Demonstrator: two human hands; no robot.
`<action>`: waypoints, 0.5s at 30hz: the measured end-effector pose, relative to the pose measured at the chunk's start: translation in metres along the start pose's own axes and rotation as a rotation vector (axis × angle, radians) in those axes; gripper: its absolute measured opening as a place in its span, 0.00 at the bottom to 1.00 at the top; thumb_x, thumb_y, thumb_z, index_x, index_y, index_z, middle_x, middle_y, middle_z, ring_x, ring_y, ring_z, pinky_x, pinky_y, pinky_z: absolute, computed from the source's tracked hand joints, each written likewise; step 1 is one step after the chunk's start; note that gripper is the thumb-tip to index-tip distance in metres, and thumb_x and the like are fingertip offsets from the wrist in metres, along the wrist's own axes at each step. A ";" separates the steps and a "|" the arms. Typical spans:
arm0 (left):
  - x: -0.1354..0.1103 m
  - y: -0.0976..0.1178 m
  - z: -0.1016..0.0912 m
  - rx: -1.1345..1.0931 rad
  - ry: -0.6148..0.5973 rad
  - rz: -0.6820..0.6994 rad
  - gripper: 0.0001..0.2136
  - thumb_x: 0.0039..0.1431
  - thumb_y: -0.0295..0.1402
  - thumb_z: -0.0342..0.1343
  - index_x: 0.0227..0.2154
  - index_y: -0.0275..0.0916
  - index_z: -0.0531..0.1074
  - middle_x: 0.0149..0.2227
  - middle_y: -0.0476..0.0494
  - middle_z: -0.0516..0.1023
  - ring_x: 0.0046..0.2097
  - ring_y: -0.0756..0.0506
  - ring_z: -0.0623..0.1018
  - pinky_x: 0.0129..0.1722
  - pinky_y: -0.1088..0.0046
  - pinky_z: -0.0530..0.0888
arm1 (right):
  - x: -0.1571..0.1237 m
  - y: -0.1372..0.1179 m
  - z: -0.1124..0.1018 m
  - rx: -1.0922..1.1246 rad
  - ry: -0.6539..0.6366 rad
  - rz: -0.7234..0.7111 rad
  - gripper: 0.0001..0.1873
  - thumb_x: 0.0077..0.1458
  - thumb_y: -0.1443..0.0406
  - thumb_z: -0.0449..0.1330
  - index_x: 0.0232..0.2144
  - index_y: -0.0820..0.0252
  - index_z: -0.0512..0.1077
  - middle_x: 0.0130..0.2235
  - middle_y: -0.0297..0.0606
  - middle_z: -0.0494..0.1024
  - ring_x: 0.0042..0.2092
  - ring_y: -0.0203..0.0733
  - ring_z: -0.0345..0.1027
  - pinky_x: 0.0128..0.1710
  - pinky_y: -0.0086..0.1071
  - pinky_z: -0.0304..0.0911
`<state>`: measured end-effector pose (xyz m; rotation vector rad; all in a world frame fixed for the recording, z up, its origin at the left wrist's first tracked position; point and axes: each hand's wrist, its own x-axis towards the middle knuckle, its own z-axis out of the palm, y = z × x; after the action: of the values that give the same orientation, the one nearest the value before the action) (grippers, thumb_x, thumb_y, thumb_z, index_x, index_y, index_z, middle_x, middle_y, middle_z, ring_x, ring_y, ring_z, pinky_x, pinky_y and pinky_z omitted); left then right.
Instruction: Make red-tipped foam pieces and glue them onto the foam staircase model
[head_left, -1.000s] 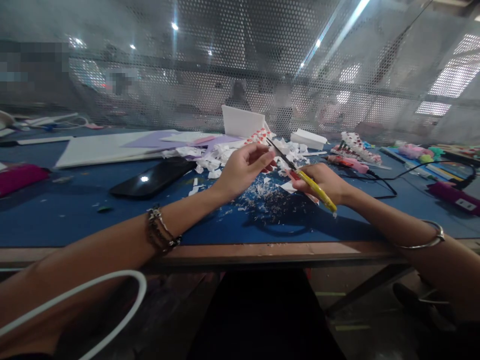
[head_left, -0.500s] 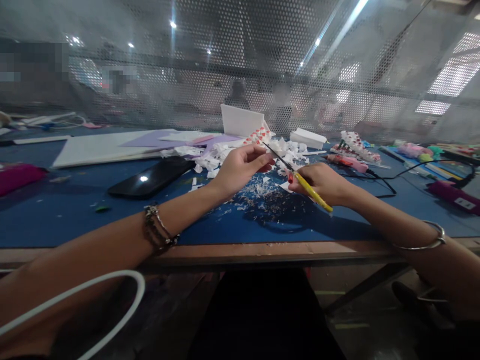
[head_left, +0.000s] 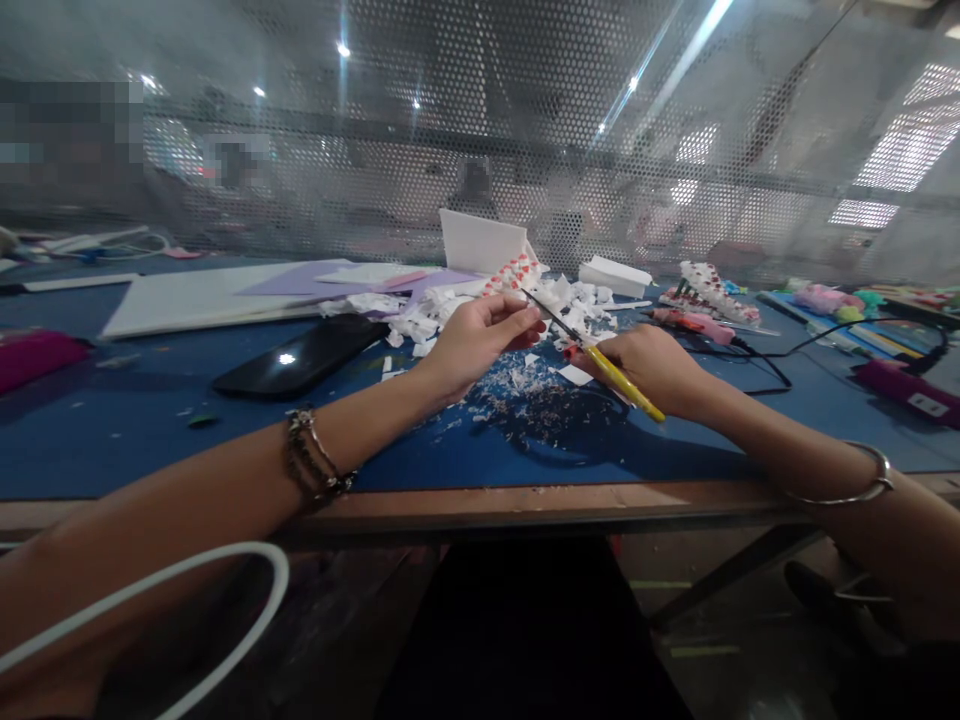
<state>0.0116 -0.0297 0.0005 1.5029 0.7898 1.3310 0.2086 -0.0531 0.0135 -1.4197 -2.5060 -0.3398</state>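
Above the blue table (head_left: 420,460), the right grip (head_left: 646,366) holds yellow-handled scissors (head_left: 611,371)

So it's a single head cam, looking out from the wearer's own spot, facing forward and down over the desk (head_left: 450,460). Pretty wide too: the bottom dips to the lap (head_left: 525,620) and floor (head_left: 705,610), while the top takes in the mesh (head_left: 337,160) behind the desk. The arms (head_left: 210,520) enter at the lower left and lower right, super close, and the left hand (head_left: 476,345) and right hand (head_left: 652,365) sit around mid-frame, fairly near. The front edge (head_left: 525,500) runs almost level below them, so the cam's roughly square to it.
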 end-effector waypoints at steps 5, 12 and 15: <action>0.001 0.001 -0.001 -0.008 0.004 -0.012 0.06 0.48 0.31 0.59 0.26 0.34 0.70 0.28 0.48 0.74 0.29 0.54 0.73 0.37 0.76 0.73 | 0.000 0.000 0.001 0.078 0.033 0.002 0.31 0.55 0.45 0.42 0.16 0.62 0.63 0.16 0.35 0.60 0.20 0.30 0.50 0.24 0.29 0.41; 0.002 -0.001 -0.005 0.048 -0.100 0.077 0.09 0.47 0.33 0.59 0.31 0.35 0.69 0.33 0.46 0.76 0.31 0.52 0.75 0.39 0.75 0.73 | 0.005 0.036 -0.011 0.097 0.139 0.123 0.30 0.56 0.46 0.41 0.19 0.63 0.63 0.19 0.37 0.62 0.23 0.32 0.53 0.26 0.30 0.43; 0.003 -0.003 -0.008 0.133 -0.133 0.113 0.11 0.46 0.33 0.59 0.31 0.35 0.67 0.33 0.45 0.76 0.31 0.51 0.76 0.39 0.73 0.73 | 0.003 0.066 -0.018 0.085 0.139 0.188 0.28 0.52 0.45 0.48 0.18 0.64 0.65 0.18 0.37 0.63 0.21 0.30 0.51 0.26 0.31 0.42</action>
<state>0.0051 -0.0244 -0.0012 1.7443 0.7288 1.2658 0.2659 -0.0237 0.0366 -1.5272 -2.2303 -0.2819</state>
